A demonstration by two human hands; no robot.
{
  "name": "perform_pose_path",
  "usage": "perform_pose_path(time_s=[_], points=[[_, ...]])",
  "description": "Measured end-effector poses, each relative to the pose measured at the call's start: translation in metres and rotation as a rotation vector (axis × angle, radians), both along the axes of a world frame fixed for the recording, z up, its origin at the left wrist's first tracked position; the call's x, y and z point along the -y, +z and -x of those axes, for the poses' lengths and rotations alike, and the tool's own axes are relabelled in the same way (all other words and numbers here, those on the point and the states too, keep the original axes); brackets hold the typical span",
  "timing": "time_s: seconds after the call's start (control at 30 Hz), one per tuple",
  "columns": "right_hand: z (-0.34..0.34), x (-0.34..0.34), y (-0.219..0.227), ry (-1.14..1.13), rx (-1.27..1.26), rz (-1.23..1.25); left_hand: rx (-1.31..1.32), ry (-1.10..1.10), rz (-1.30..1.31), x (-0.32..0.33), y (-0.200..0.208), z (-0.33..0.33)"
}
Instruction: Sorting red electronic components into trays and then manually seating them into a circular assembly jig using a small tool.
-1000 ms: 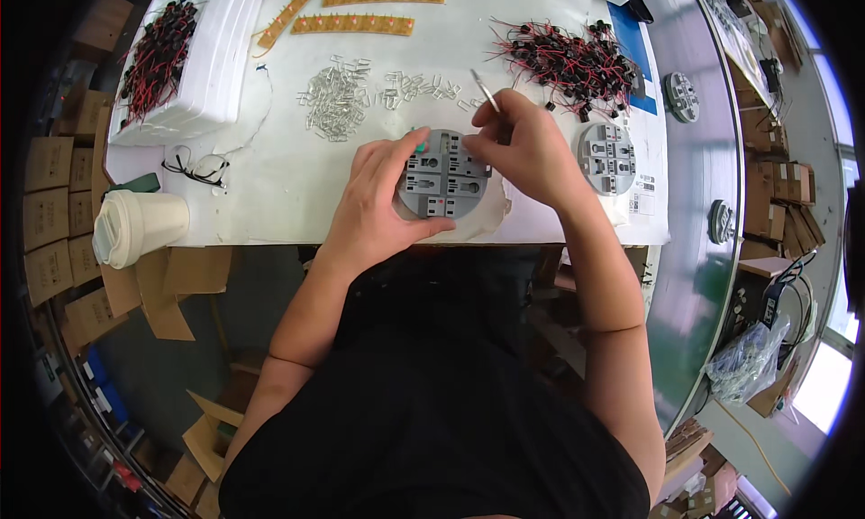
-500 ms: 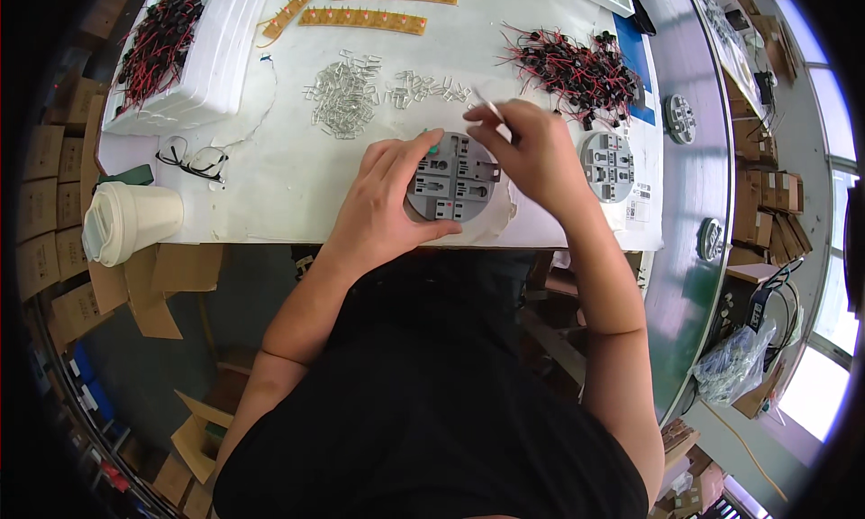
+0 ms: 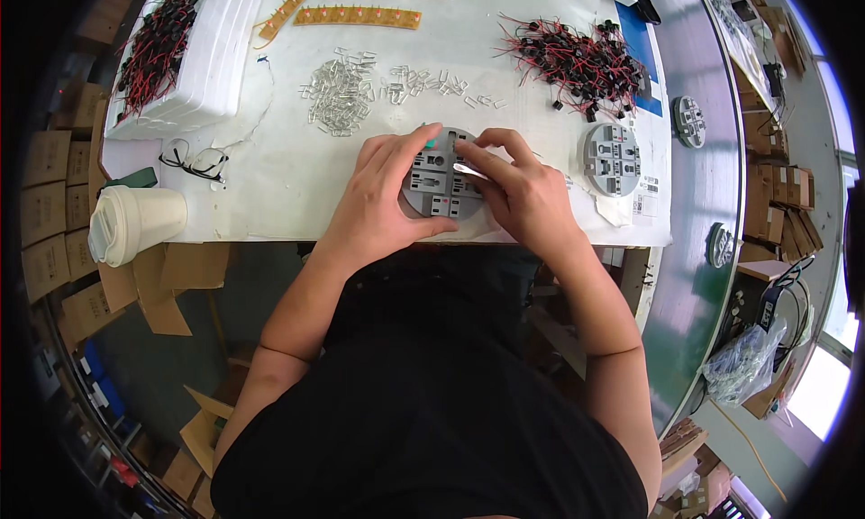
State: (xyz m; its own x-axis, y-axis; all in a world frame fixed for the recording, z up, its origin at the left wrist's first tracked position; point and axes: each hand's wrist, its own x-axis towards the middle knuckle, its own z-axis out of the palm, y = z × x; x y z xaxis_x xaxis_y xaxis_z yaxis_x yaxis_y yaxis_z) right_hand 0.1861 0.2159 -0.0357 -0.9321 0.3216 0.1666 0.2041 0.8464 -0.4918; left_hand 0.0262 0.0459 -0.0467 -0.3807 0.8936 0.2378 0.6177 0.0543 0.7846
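A round grey fixture point(image 3: 440, 184) with raised slotted blocks lies flat near the table's front edge. My left hand point(image 3: 377, 191) is curled round its left side, fingers at the far rim and thumb at the near rim. A small green spot point(image 3: 431, 143) shows beside its fingertips. My right hand point(image 3: 527, 190) is closed over the fixture's right part, its fingertips pressed near the blocks. From its grip sticks out a slim silver tool point(image 3: 465, 169), pointing left across the fixture; the rest of the tool is hidden. That hand also covers the blocks on the right.
Beyond lie a pile of small clear U-shaped pieces point(image 3: 341, 95), yellowish strips point(image 3: 359, 17) and black parts with red wires point(image 3: 577, 64). A second grey fixture point(image 3: 613, 161) sits right. Left are a foam box point(image 3: 207, 77), glasses point(image 3: 194, 161) and a lidded cup point(image 3: 135, 222).
My right hand has come down and left from above the fixture's right edge onto its blocks, and the silver tool now lies low across them. My left hand keeps its hold.
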Motion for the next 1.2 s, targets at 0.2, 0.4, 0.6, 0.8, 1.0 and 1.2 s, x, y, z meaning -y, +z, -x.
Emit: perform_pose_path(time_s=[0.2,0.4,0.6,0.8,1.0,1.2], points=[[-0.014,0.015,-0.004,-0.058,-0.113,-0.081,-0.156,0.084,-0.144,-0.004,-0.008,0.026],[-0.015,0.027,-0.019,-0.046,-0.205,-0.197,0.003,-0.042,0.000,-0.031,0.023,0.018],[-0.015,0.029,-0.021,-0.056,-0.207,-0.218,-0.267,-0.175,0.075,-0.045,0.027,0.025],[-0.014,0.029,-0.018,-0.064,-0.198,-0.208,-0.305,-0.177,0.186,-0.052,0.038,0.021],[-0.014,0.030,-0.020,-0.071,-0.202,-0.205,-0.304,-0.207,0.245,-0.058,0.042,0.025],[-0.014,0.030,-0.021,-0.084,-0.180,-0.214,-0.311,-0.240,0.183,-0.060,0.033,0.024]])
